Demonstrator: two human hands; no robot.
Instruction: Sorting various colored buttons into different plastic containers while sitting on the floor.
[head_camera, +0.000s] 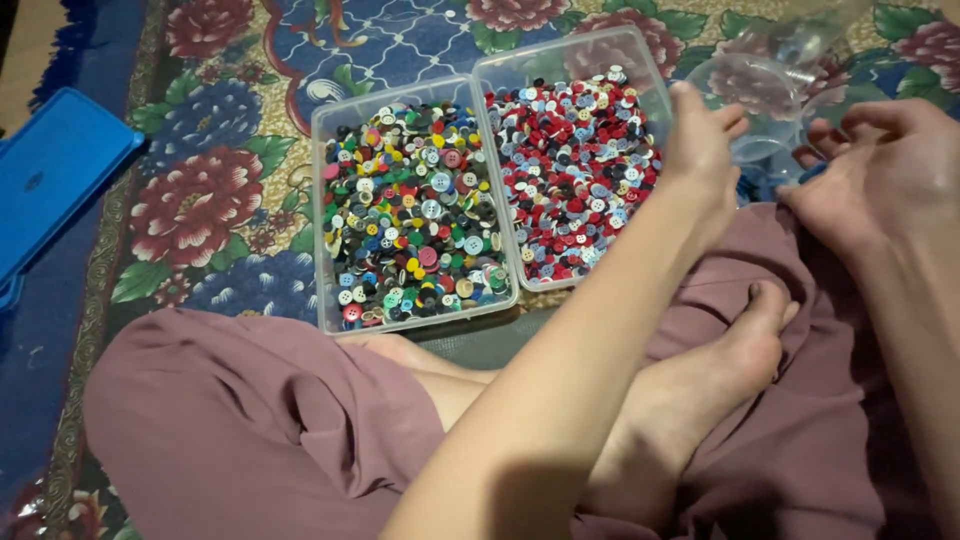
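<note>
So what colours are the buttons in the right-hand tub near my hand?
Mostly red, with white, grey and pale blue buttons mixed in; seen in the head view.

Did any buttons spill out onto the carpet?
No spill shows. The buttons stay inside both clear tubs, the mixed-colour ones and the red, blue and white ones. The blue lid lies off to the side.
</note>
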